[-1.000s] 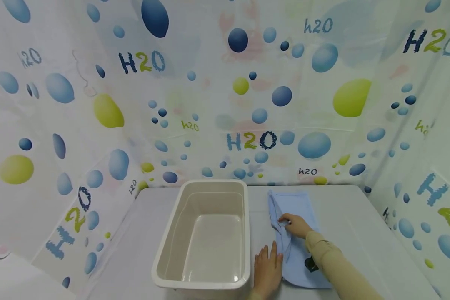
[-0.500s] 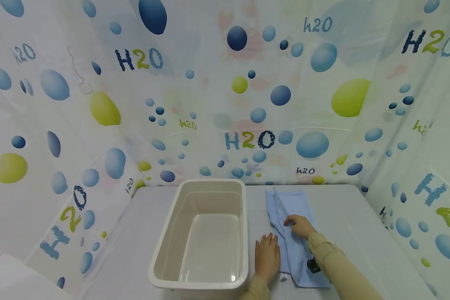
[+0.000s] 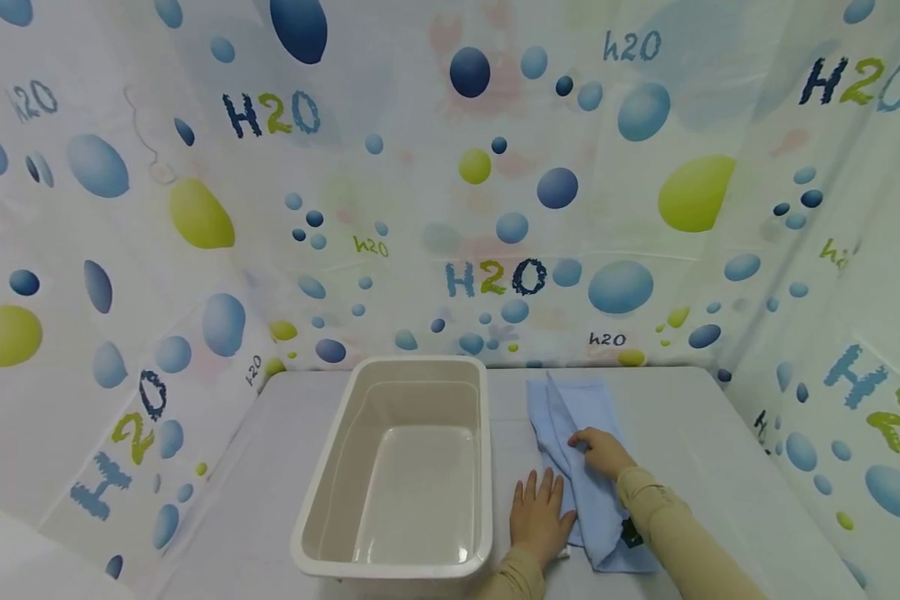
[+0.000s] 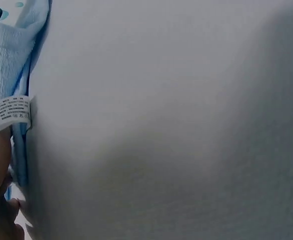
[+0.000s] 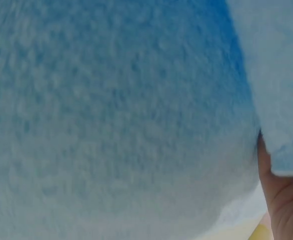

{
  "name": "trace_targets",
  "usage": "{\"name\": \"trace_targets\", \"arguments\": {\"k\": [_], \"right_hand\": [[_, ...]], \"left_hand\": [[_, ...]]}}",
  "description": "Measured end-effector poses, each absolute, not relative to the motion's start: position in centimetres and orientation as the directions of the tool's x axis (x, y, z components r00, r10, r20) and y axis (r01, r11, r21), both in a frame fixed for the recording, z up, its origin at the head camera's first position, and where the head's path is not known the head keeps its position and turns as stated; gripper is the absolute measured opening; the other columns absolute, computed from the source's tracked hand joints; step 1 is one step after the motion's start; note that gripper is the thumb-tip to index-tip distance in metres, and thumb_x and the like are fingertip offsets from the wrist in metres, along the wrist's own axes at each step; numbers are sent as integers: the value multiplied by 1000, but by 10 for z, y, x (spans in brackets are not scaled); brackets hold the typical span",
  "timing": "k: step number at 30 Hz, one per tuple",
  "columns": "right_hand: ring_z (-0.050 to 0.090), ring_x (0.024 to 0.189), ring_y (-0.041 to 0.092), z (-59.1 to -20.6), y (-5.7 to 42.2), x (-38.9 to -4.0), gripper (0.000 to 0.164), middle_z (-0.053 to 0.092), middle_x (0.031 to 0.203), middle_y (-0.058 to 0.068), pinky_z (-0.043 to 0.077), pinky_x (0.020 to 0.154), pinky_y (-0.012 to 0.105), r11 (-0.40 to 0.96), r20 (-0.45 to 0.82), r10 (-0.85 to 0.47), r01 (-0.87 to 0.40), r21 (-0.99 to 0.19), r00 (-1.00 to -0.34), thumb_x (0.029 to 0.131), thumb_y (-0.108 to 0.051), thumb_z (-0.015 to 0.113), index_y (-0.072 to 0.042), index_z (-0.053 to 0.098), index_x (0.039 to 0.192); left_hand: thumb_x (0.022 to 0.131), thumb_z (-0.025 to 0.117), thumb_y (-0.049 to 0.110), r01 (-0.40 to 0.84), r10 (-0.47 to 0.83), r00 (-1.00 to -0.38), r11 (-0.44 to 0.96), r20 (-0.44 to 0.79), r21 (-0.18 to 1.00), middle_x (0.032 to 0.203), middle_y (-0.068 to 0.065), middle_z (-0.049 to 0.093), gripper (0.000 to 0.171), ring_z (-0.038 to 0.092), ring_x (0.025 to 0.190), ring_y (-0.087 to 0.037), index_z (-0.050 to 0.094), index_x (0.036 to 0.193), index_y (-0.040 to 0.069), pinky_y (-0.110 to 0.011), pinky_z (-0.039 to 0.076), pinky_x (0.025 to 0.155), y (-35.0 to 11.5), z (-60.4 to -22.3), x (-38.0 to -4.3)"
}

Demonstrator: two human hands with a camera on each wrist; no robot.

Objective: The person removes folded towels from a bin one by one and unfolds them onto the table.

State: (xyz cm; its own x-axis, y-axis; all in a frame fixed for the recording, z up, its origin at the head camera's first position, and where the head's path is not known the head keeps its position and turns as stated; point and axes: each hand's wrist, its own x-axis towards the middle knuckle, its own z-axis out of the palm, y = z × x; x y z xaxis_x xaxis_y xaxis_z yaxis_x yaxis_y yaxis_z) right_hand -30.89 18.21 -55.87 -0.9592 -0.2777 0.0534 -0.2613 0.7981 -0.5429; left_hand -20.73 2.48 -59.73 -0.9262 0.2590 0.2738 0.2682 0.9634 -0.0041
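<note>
A light blue towel (image 3: 596, 408), fuzzy in the right wrist view, lies lengthwise on the table with its left part folded over in a loose flap. My right hand (image 3: 603, 452) pinches that flap near its middle; in the right wrist view a digit (image 5: 276, 195) goes in beneath the towel. With fingers spread, my left hand (image 3: 540, 517) rests at the towel's lower left edge, its thumb touching the cloth. A white printed label (image 4: 10, 111) sticks out of the towel's edge in the left wrist view. Beside the right sleeve, a dark patch (image 3: 632, 533) shows on the towel, partly covered.
Left of the towel stands a deep beige plastic basin (image 3: 487, 467), with nothing seen in it. Its right rim is close to my left hand. The white-covered table (image 3: 720, 483) ends at a curtain (image 3: 390, 192) printed with bubbles and "H2O".
The right hand has drawn the towel's left flap rightward, and the fold now reaches farther down. My left fingers have spread again after closing up, and the label has come into sight.
</note>
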Motion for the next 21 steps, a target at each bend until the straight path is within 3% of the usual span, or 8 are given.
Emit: {"name": "trace_targets", "arguments": {"k": [9, 21], "right_hand": [[56, 110, 45, -555, 196, -307, 34, 63, 111, 25, 42, 95, 55, 814, 46, -291, -273, -513, -956, 79, 10, 44, 1, 68, 101], [55, 110, 46, -551, 208, -303, 34, 63, 112, 26, 42, 94, 56, 833, 16, -279, -250, -493, -960, 80, 10, 46, 2, 67, 105]], "left_hand": [[89, 39, 61, 224, 218, -966, 974, 137, 28, 145, 11, 43, 56, 41, 134, -21, 46, 136, 33, -44, 34, 108, 21, -596, -205], [84, 44, 65, 221, 206, -961, 973, 183, 64, 142, 10, 47, 60, 43, 132, -26, 50, 134, 31, -49, 34, 106, 8, -600, -188]]}}
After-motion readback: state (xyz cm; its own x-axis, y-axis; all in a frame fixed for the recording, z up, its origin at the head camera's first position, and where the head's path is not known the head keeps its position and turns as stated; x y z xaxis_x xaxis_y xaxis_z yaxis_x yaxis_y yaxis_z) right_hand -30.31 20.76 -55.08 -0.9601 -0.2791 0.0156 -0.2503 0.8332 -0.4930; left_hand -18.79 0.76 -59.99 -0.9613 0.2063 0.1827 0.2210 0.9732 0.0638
